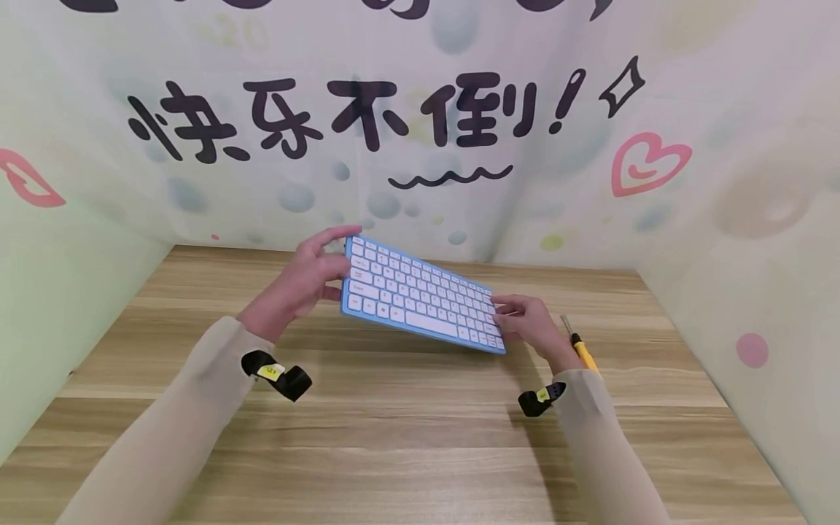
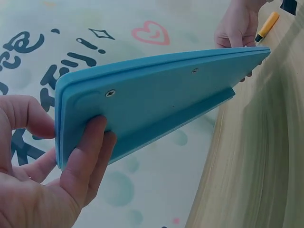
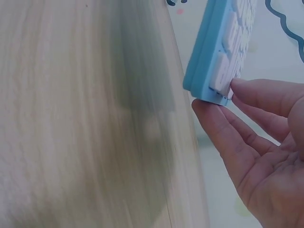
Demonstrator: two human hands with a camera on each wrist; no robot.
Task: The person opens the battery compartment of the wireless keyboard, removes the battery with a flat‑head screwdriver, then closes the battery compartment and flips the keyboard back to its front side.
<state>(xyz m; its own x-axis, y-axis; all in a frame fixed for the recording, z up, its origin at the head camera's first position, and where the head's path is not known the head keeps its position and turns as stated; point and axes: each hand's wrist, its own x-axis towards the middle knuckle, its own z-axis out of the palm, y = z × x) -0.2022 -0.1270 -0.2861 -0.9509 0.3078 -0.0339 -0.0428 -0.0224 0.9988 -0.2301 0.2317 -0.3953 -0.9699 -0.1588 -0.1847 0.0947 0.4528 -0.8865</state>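
Held above the table is a blue keyboard point(image 1: 420, 295) with white keys, tilted so its left end is higher and its keys face the head camera. My left hand point(image 1: 302, 277) grips the left end, thumb at the edge and fingers against the back. The left wrist view shows the blue underside point(image 2: 156, 95) with small screws and a raised ridge. At the other end my right hand point(image 1: 533, 326) pinches the keyboard's right edge between thumb and fingers, seen closely in the right wrist view around the keyboard's corner point(image 3: 209, 71).
A screwdriver point(image 1: 584, 354) with a yellow handle lies on the wooden table point(image 1: 407, 445), partly behind the right wrist. A printed cloth backdrop point(image 1: 420, 211) with dark lettering stands along the table's back, and pale walls flank both sides.
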